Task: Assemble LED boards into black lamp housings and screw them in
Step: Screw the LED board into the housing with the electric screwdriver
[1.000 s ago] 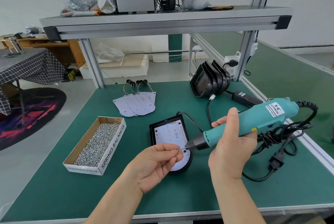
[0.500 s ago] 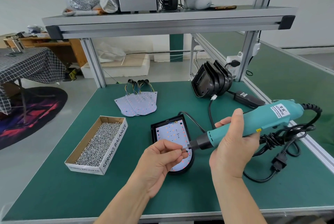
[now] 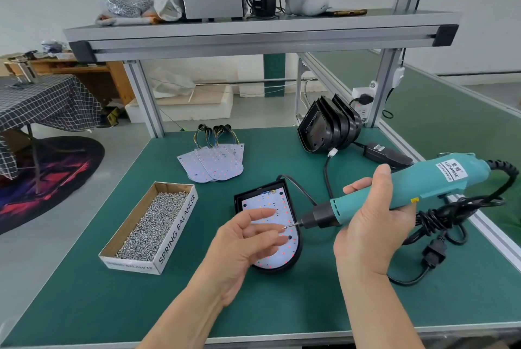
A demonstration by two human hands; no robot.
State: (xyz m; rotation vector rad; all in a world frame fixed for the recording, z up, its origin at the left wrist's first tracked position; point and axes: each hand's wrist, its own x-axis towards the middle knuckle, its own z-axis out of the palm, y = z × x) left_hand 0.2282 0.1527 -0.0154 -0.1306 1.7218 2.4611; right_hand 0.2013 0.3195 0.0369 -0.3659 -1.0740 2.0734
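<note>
Left hand [image 3: 242, 244] fingers [image 3: 262, 212] spread loose above likely light, fragile LED board [image 3: 270, 202] seated in housing [image 3: 282, 268], best held by edges; right hand [image 3: 372, 230] fingers wrap screwdriver [image 3: 408, 188], screw [image 3: 287, 227] on bit beside left fingertips.

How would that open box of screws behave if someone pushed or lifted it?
The cardboard box is probably heavy for its size, being filled with metal screws. Low and flat, it would likely slide, not tip. Open-topped, it might spill if tilted.
</note>
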